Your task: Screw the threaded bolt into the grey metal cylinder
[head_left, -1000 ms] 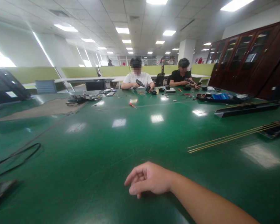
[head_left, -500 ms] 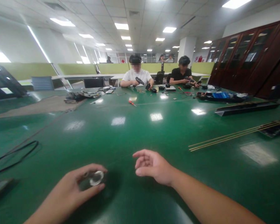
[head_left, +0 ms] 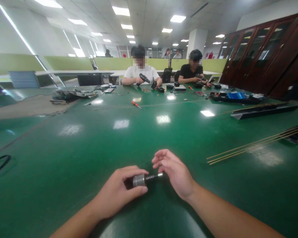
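Observation:
Near the front middle of the green table (head_left: 99, 142), my left hand (head_left: 125, 188) grips a silver metal cylinder (head_left: 139, 180) between thumb and fingers. A thin dark shaft with a bright tip (head_left: 160, 175) sticks out of the cylinder to the right. My right hand (head_left: 175, 172) is at that tip, its fingers curved and apart with nothing held between them. Whether a right fingertip touches the tip is hard to tell.
Thin brass rods (head_left: 240, 152) lie at the right, near a black channel (head_left: 263, 111). A red screwdriver (head_left: 136, 104) lies farther back. Two people sit across the table with power drills. Electronic parts (head_left: 72, 96) lie back left; a black cable (head_left: 5, 165) is at the left.
My left hand has moved right and turned the metal part, so its shaft now shows pointing right. My right hand has shifted slightly right, and the two hands are closer. The view has turned a little.

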`<state>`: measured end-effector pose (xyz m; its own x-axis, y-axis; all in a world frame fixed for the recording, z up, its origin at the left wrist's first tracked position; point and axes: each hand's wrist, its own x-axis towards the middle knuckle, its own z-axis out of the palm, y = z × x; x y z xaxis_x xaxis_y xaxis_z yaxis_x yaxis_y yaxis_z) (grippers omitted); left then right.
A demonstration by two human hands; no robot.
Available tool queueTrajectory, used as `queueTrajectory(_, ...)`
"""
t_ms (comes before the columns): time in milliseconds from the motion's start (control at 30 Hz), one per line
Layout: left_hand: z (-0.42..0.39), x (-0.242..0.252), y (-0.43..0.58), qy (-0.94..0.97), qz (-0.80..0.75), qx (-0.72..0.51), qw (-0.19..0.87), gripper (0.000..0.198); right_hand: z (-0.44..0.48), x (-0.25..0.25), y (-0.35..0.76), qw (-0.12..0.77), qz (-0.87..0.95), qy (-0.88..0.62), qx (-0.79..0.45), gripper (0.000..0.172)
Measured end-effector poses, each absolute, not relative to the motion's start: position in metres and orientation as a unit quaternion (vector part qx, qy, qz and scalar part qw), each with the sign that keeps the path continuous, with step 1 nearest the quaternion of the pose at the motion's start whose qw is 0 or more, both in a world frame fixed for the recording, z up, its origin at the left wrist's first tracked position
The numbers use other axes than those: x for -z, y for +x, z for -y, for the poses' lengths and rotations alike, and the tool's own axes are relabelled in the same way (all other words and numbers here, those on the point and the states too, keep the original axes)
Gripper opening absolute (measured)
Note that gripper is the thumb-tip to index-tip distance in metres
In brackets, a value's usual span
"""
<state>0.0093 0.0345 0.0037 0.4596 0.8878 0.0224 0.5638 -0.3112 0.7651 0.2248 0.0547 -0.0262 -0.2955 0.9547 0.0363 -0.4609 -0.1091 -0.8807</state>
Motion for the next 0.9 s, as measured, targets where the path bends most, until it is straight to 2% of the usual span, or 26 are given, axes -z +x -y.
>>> queueTrajectory(133, -0.036, -0.004, 0.010, 0.769, -0.468, -0.234, 0.366, 0.025, -0.044, 0.023, 0.224, 0.479, 0.541, -0.309, -0.618, 0.032)
queueTrajectory(267, -0.036, -0.001, 0.010, 0.773, -0.459, -0.234, 0.371, 0.026, -0.034, 0.024, 0.222, 0.438, 0.674, -0.410, -0.431, 0.042)
queueTrajectory(333, -0.036, 0.000, 0.010, 0.776, -0.453, -0.229, 0.375, 0.027, -0.033, 0.026, 0.220, 0.421, 0.698, -0.429, -0.391, 0.043)
queueTrajectory(467, -0.035, 0.000, 0.011, 0.775, -0.446, -0.234, 0.381, 0.026, -0.034, 0.027, 0.218, 0.399, 0.713, -0.435, -0.379, 0.041)
queueTrajectory(667, -0.032, 0.000, 0.014, 0.779, -0.437, -0.236, 0.383, 0.030, -0.032, 0.022, 0.220, 0.385, 0.734, -0.421, -0.368, 0.028)
queueTrajectory(900, -0.031, 0.000, 0.015, 0.780, -0.432, -0.237, 0.386, 0.029, -0.029, 0.024, 0.219, 0.395, 0.723, -0.418, -0.384, 0.028)
